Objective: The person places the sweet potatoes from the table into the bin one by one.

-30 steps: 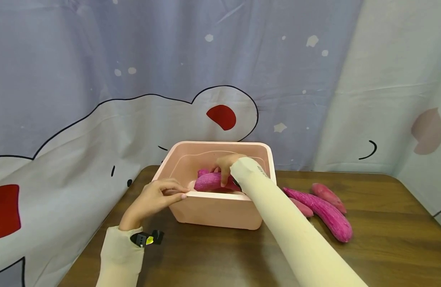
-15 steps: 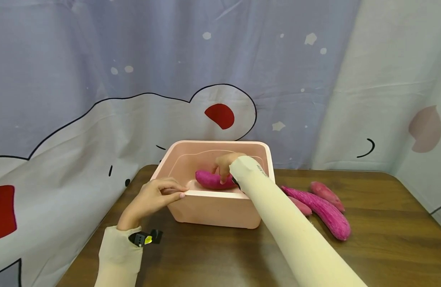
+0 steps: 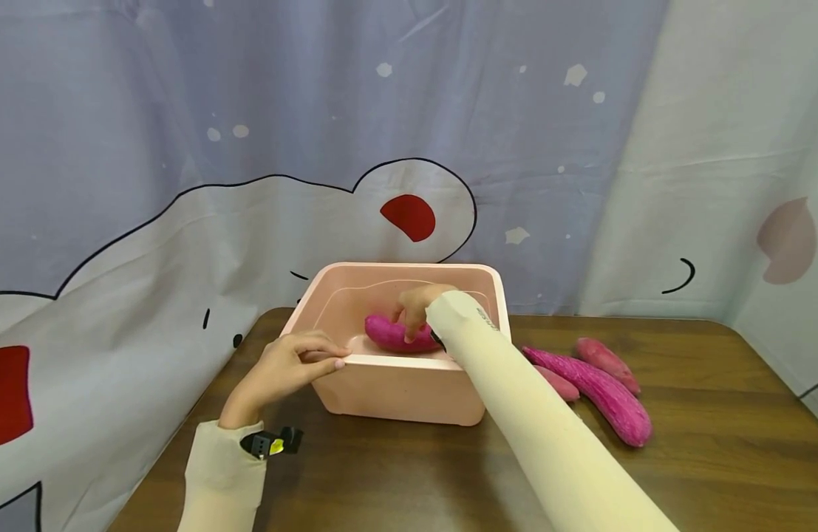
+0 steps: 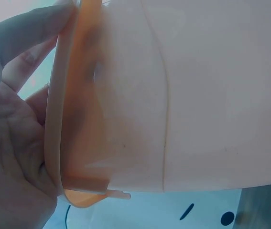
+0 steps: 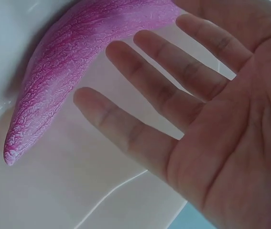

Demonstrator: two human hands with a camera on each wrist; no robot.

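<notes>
A pink plastic bin (image 3: 398, 388) stands on the table. My left hand (image 3: 292, 369) pinches its near rim at the left corner, with the thumb outside and the fingers over the edge. Inside on the bin's floor lies a curved magenta vegetable (image 3: 385, 332), shaped like a long eggplant, with a wrinkled skin and a tapered end (image 5: 18, 143). My right hand (image 3: 418, 307) is down in the bin, over the vegetable. In the right wrist view its fingers (image 5: 140, 71) are extended and spread beside the vegetable, with nothing in the palm.
On the wooden table (image 3: 728, 414), right of the bin, lie a long magenta vegetable (image 3: 601, 391) and two shorter pink ones, like sweet potatoes (image 3: 607, 363). My right forearm crosses over the bin's near right corner. A patterned curtain (image 3: 282, 111) hangs behind.
One second ago my right hand held the magenta vegetable inside the bin. It has since gone down onto the floor and the fingers have let go. The left hand stays on the rim.
</notes>
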